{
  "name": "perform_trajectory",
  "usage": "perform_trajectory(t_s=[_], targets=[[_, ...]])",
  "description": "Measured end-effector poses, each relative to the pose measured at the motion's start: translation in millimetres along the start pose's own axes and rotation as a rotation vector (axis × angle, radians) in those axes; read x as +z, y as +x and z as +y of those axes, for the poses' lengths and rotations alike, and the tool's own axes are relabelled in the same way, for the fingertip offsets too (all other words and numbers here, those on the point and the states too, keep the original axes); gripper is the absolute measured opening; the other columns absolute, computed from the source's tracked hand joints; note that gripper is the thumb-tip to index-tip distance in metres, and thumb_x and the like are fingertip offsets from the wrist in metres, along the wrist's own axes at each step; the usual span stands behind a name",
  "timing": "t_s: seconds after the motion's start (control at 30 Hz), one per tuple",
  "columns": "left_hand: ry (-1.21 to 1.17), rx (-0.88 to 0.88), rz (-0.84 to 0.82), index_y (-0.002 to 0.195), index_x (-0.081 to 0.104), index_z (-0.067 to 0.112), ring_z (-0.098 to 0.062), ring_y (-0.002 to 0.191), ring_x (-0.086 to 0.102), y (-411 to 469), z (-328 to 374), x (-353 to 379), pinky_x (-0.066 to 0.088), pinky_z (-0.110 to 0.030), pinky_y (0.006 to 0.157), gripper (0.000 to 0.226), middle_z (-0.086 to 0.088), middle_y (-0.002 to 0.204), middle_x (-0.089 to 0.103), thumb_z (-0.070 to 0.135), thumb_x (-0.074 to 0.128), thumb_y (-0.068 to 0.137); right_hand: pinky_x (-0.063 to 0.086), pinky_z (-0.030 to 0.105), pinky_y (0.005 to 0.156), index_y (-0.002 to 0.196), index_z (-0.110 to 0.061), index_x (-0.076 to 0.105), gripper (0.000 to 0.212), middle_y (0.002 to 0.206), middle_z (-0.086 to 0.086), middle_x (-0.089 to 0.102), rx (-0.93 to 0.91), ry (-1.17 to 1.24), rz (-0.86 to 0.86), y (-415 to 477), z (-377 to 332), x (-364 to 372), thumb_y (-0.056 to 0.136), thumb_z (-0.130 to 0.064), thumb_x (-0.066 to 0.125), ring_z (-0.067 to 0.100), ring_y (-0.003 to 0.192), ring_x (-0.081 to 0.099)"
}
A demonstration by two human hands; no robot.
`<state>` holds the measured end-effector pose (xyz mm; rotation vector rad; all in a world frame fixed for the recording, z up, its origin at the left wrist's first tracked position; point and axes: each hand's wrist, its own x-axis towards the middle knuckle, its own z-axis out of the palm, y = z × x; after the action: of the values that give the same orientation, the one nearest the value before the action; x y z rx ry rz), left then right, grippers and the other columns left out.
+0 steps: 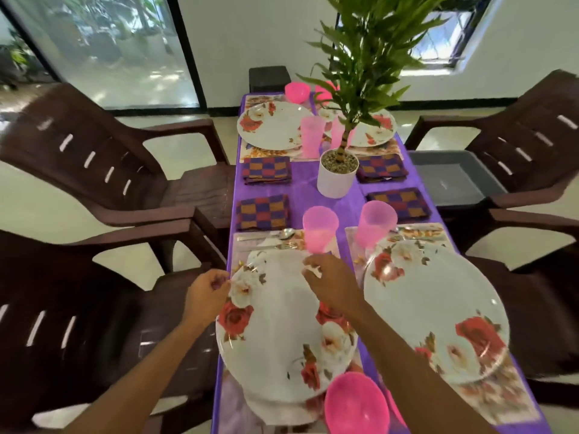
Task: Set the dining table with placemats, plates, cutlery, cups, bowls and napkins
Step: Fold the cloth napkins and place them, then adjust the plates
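Left of the left hand (208, 291), a brown chair (94, 292), pushed close against the table edge (215, 411), with little free room there. Left hand with fingers curled at the left rim of the plate (282, 333); real grip not certain. Beyond both hands, spoon (275, 235) and fork (279, 245) on the placemat (241, 255). Right hand (326, 283) curled over the far rim, pinching it. Just beyond its fingers, a pink cup (320, 228), very near that rim. Right of the right hand, a second plate (435, 311), only a narrow purple gap between the rims. Under the right forearm, a pink bowl (357, 402) just beside the plate's near edge.
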<state>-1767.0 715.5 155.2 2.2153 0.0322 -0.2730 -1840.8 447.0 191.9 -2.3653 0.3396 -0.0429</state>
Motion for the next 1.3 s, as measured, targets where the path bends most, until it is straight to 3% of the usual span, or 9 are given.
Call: perform_trajectory(t_s=[0.2, 0.33, 0.43, 0.53, 0.67, 0.87, 0.97, 1.1, 1.3], targets=[[0.026, -0.033, -0.062, 0.110, 0.061, 0.022, -0.004, 0.078, 0.059, -17, 0, -1, 0.044, -0.017, 0.063, 0.028, 0.004, 0.094, 0.065, 0.027, 0.075, 0.087, 0.041, 0.041, 0.107, 0.114, -0.018, 0.072, 0.031, 0.115, 0.000, 0.067, -0.005, -0.092, -0.051, -21, 45, 39, 0.083, -0.023, 0.074, 0.025, 0.114, 0.059], [0.029, -0.047, -0.100, 0.113, 0.063, 0.022, -0.006, 0.085, 0.064, 2, -3, -1, 0.053, -0.022, 0.069, 0.028, 0.007, 0.098, 0.066, 0.030, 0.073, 0.088, 0.026, 0.022, 0.114, 0.121, -0.017, 0.069, 0.031, 0.127, 0.000, 0.064, -0.022, -0.068, -0.089, -5, 34, 53, 0.090, -0.020, 0.070, 0.018, 0.123, 0.053], [0.002, -0.056, -0.139, 0.109, 0.066, 0.024, -0.013, 0.090, 0.067, 21, -4, 1, 0.060, -0.036, 0.079, 0.020, 0.006, 0.098, 0.068, 0.028, 0.071, 0.090, 0.034, 0.032, 0.115, 0.120, -0.014, 0.071, 0.029, 0.125, 0.005, 0.067, -0.050, -0.058, -0.062, 25, 19, 64, 0.091, -0.015, 0.067, 0.024, 0.120, 0.056], [0.029, -0.058, -0.177, 0.106, 0.068, 0.026, -0.013, 0.092, 0.067, 37, -5, 5, 0.059, -0.038, 0.084, 0.016, 0.006, 0.099, 0.069, 0.028, 0.069, 0.090, 0.038, 0.035, 0.107, 0.117, -0.009, 0.072, 0.027, 0.122, 0.011, 0.068, -0.078, -0.127, -0.072, 62, -6, 69, 0.093, -0.009, 0.062, 0.029, 0.116, 0.058], [0.026, -0.037, -0.220, 0.106, 0.068, 0.027, -0.010, 0.091, 0.066, 50, -4, 14, 0.058, -0.033, 0.083, 0.015, 0.008, 0.099, 0.069, 0.028, 0.068, 0.091, 0.055, 0.041, 0.088, 0.103, -0.011, 0.076, 0.022, 0.105, 0.009, 0.070, -0.141, -0.382, -0.181, 106, -33, 78, 0.094, -0.008, 0.055, 0.029, 0.098, 0.067], [0.057, -0.021, -0.224, 0.111, 0.067, 0.022, -0.009, 0.094, 0.064, 55, -4, 28, 0.048, -0.017, 0.071, 0.017, 0.011, 0.101, 0.066, 0.025, 0.064, 0.094, 0.054, 0.035, 0.079, 0.101, -0.010, 0.073, 0.016, 0.096, 0.007, 0.070, -0.124, -0.510, -0.342, 136, -52, 82, 0.095, -0.011, 0.059, 0.027, 0.089, 0.067], [0.060, -0.015, -0.209, 0.111, 0.068, 0.020, -0.010, 0.093, 0.064, 56, -5, 30, 0.047, -0.016, 0.071, 0.017, 0.009, 0.100, 0.066, 0.023, 0.064, 0.095, 0.056, 0.035, 0.084, 0.105, -0.008, 0.072, 0.016, 0.098, 0.009, 0.070, -0.114, -0.521, -0.378, 142, -55, 83, 0.095, -0.009, 0.060, 0.028, 0.090, 0.067], [0.086, -0.028, -0.218, 0.115, 0.068, 0.018, -0.013, 0.098, 0.063, 58, -7, 33, 0.052, -0.026, 0.083, 0.021, 0.005, 0.108, 0.068, 0.026, 0.064, 0.095, 0.055, 0.035, 0.093, 0.114, -0.007, 0.068, 0.018, 0.105, 0.009, 0.068, -0.126, -0.531, -0.405, 145, -58, 87, 0.098, -0.010, 0.059, 0.026, 0.095, 0.065], [0.082, -0.036, -0.252, 0.120, 0.069, 0.019, -0.013, 0.106, 0.063, 62, -8, 33, 0.054, -0.036, 0.096, 0.026, 0.005, 0.116, 0.069, 0.026, 0.065, 0.095, 0.054, 0.034, 0.095, 0.116, -0.010, 0.068, 0.019, 0.105, 0.007, 0.068, -0.143, -0.518, -0.426, 149, -55, 91, 0.098, -0.012, 0.061, 0.025, 0.093, 0.066]])
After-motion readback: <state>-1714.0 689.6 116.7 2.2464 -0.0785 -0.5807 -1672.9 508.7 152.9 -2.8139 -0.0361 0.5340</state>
